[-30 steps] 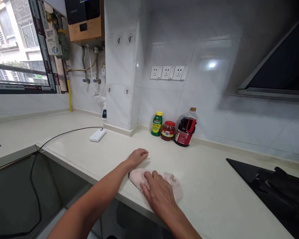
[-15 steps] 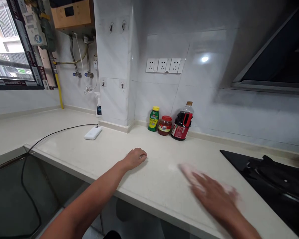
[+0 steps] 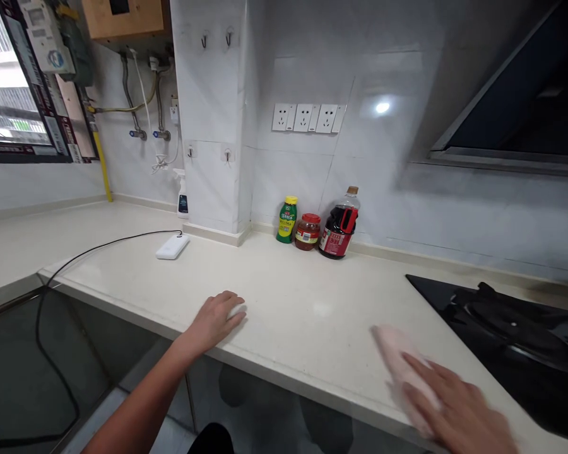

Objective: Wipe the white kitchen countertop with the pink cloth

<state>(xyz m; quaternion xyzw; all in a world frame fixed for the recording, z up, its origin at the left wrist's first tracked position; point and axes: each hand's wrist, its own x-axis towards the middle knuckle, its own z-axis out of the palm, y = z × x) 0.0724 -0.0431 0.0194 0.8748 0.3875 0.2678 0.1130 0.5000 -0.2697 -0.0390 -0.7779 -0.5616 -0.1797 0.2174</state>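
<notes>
My right hand (image 3: pixel 459 403) is smeared by motion at the lower right, over the counter near its front edge. It grips a pale pink cloth (image 3: pixel 402 359), which lies against the countertop (image 3: pixel 284 328). My left hand (image 3: pixel 216 320) rests on the counter close to the front edge, fingers curled in. Something small and whitish shows between its thumb and fingers, too little of it to name.
Against the back wall stand a green bottle with a yellow cap (image 3: pixel 286 221), a red-lidded jar (image 3: pixel 307 232) and a large dark sauce bottle (image 3: pixel 339 227). A black gas stove (image 3: pixel 506 340) lies right. Left are a white power bank (image 3: pixel 173 246) with a black cable and a spray bottle (image 3: pixel 182 200).
My right hand has swept the cloth to the right and nearer to me. My left hand has shifted left and slightly nearer. The view has tilted slightly.
</notes>
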